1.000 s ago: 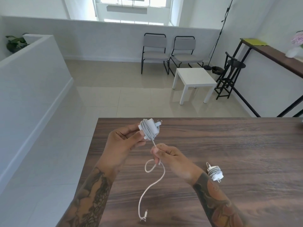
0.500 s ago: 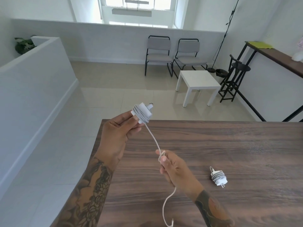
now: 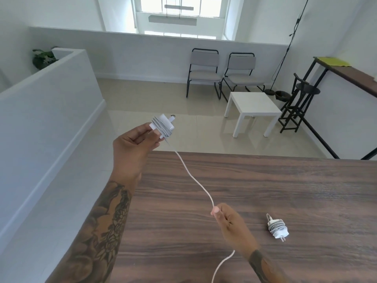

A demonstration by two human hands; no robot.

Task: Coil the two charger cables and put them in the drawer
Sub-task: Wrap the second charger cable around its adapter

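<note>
Left hand grip clamped on wound charger, right hand grip pinching its cable below.

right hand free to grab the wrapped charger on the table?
Probably not yet: the right hand is pinching the loose cable. The wrapped charger lies just beside it on the table, nothing between.

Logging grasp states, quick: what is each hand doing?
Left hand: closed on the charger.
Right hand: pinching its cable.
</note>
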